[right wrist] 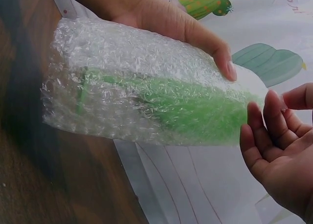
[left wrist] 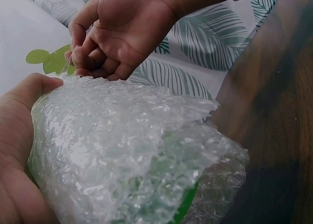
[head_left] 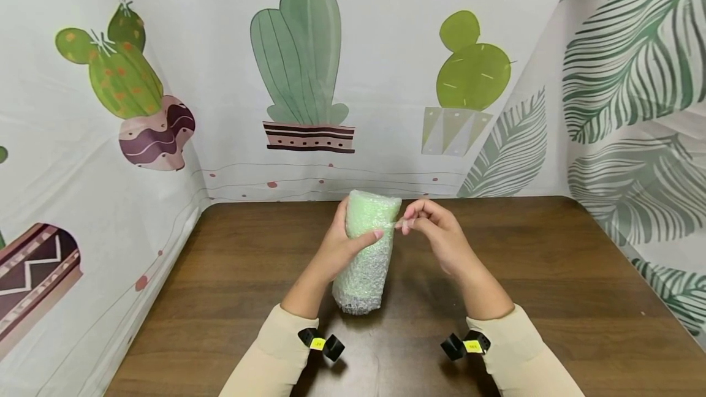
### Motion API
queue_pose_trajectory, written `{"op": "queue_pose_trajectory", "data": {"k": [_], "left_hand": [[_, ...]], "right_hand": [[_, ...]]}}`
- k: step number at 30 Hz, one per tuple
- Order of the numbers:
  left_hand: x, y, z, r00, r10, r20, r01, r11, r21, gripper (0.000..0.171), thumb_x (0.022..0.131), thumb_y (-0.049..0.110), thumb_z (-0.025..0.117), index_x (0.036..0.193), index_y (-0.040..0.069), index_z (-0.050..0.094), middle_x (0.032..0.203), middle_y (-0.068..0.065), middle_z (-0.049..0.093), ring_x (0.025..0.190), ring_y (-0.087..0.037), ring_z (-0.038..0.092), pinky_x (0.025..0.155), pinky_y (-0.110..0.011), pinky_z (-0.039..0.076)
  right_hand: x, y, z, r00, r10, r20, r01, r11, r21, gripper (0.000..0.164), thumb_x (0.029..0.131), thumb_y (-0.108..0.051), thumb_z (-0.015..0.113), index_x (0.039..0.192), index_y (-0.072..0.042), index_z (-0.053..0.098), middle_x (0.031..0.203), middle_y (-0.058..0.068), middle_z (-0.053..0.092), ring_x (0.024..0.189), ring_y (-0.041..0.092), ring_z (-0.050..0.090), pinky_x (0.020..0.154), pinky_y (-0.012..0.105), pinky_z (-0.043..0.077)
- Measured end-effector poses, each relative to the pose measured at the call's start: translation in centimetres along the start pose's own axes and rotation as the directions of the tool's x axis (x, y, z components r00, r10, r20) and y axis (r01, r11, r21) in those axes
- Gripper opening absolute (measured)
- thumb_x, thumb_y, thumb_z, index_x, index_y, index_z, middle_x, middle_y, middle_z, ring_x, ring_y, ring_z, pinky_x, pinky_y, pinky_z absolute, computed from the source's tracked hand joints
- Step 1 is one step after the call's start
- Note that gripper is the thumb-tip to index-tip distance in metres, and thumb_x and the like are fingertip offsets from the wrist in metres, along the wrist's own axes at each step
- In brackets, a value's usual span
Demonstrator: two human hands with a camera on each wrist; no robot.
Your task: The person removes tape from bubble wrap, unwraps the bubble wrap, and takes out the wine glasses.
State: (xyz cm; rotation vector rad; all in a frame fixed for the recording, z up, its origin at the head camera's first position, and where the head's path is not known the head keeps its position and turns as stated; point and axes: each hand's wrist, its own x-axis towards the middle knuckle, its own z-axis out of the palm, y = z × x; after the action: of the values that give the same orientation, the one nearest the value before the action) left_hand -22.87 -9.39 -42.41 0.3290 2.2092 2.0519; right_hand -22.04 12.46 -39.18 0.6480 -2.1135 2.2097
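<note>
A bubble-wrapped bundle (head_left: 366, 268) with something green inside is tilted above the table, its lower end toward me. My left hand (head_left: 337, 250) grips its left side, the thumb lying across the front near the upper end. In the right wrist view the green thing (right wrist: 195, 109) shows blurred through the bubble wrap (right wrist: 127, 48); its exact kind cannot be made out. At the bundle's upper right, my right hand (head_left: 438, 234) pinches a thin clear strip, likely tape (head_left: 390, 225), between thumb and forefinger. This strip stretches from the wrap to the fingertips.
The brown wooden table (head_left: 231, 299) lies under both hands. A white cloth (head_left: 209, 78) printed with cacti hangs behind and at the left, and a leaf-patterned cloth (head_left: 618, 109) at the right. Each wrist carries a small black camera (head_left: 333, 347).
</note>
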Motion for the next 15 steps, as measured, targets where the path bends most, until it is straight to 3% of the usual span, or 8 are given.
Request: {"op": "queue_pose_trajectory", "data": {"k": [15], "left_hand": [[-0.04, -0.10, 0.01, 1.000, 0.010, 0.005, -0.010, 1.000, 0.006, 0.096, 0.084, 0.028, 0.079, 0.156, 0.041, 0.018, 0.140, -0.010, 0.051, 0.112, -0.030, 0.062, 0.084, -0.044, 0.059]], "right_hand": [[0.10, 0.05, 0.00, 1.000, -0.001, -0.015, 0.001, 1.000, 0.017, 0.013, 0.093, 0.005, 0.050, 0.091, -0.006, 0.057, 0.080, -0.004, 0.063, 0.084, 0.010, 0.066, 0.089, 0.026, 0.054]]}}
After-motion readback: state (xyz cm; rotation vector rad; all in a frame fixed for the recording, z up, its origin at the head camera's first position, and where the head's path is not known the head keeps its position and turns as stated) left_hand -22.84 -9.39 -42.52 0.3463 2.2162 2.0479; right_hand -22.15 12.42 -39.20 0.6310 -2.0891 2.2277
